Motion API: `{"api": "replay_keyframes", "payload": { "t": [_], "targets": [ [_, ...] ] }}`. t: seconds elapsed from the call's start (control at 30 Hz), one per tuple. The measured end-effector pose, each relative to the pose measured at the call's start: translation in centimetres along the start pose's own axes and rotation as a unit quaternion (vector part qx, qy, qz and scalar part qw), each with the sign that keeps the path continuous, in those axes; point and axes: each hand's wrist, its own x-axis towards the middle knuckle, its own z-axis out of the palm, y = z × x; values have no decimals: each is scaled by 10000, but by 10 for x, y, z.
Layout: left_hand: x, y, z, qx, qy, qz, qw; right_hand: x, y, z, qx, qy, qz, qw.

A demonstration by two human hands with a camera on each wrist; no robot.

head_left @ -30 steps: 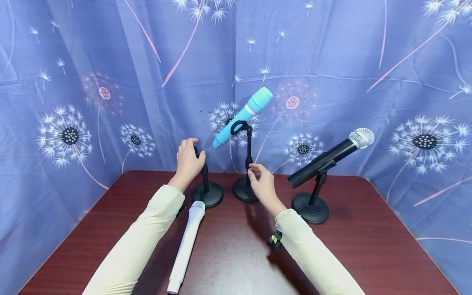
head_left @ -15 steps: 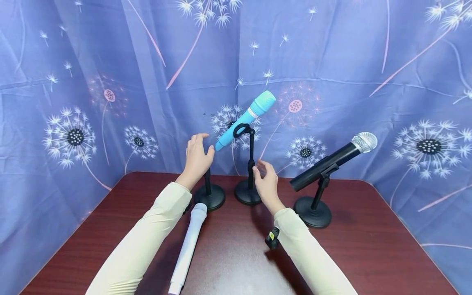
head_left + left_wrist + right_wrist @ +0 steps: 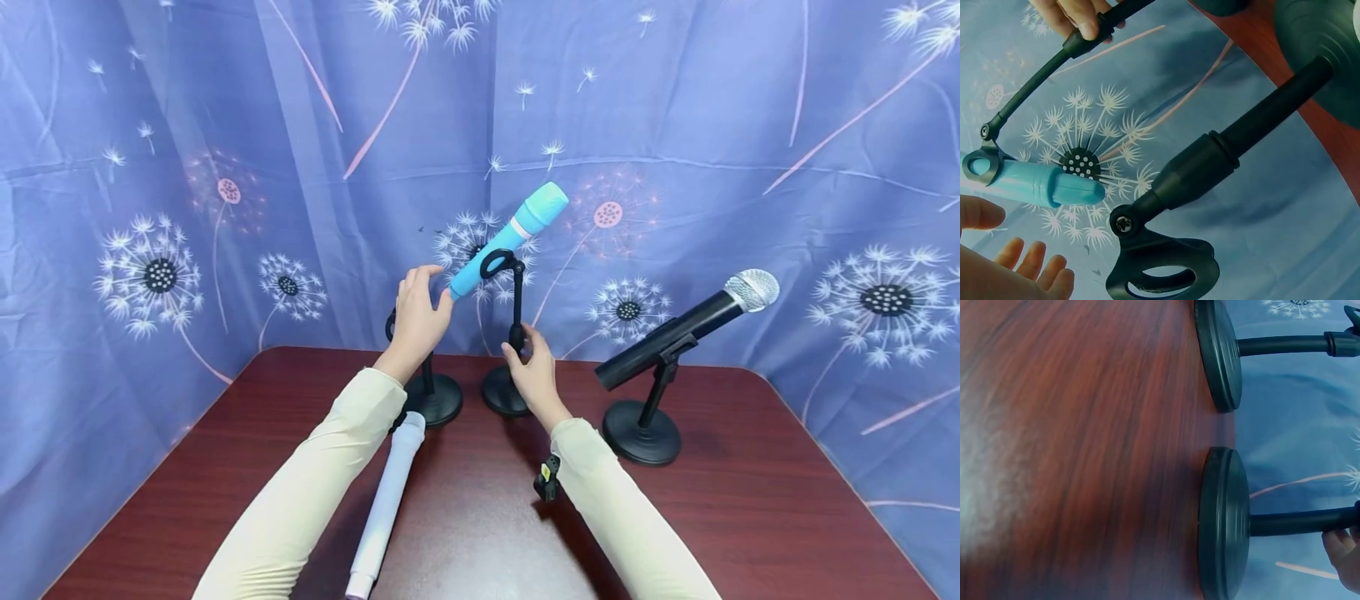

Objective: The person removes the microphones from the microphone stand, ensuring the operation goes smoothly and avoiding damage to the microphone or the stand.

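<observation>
A light blue microphone rests tilted in the ring clip of the middle black microphone stand. My left hand is by the microphone's lower end, thumb and fingers spread. In the left wrist view, a gap shows between those fingers and the microphone. My right hand pinches the middle stand's pole at its collar; the right wrist view catches only its fingertips. Behind my left hand stands another black stand, its ring clip holding nothing.
A white microphone lies on the reddish-brown table beside my left forearm. To the right, a black microphone with a silver head sits on its own stand. A blue dandelion-print curtain hangs behind the table.
My left hand has moved right, from the left stand's top to the blue microphone's lower end. My right hand has closed in on the middle stand's collar.
</observation>
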Motion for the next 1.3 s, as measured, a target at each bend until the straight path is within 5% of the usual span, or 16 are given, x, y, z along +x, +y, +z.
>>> {"api": "replay_keyframes", "payload": {
  "t": [0.67, 1.3],
  "targets": [
    [-5, 5, 3, -118, -60, 96, 9999, 11, 6, -2, -225, 258, -74, 9994],
    [-7, 7, -2, -204, -133, 31, 9997, 0, -10, -3, -209, 434, -186, 9987]
  ]
}}
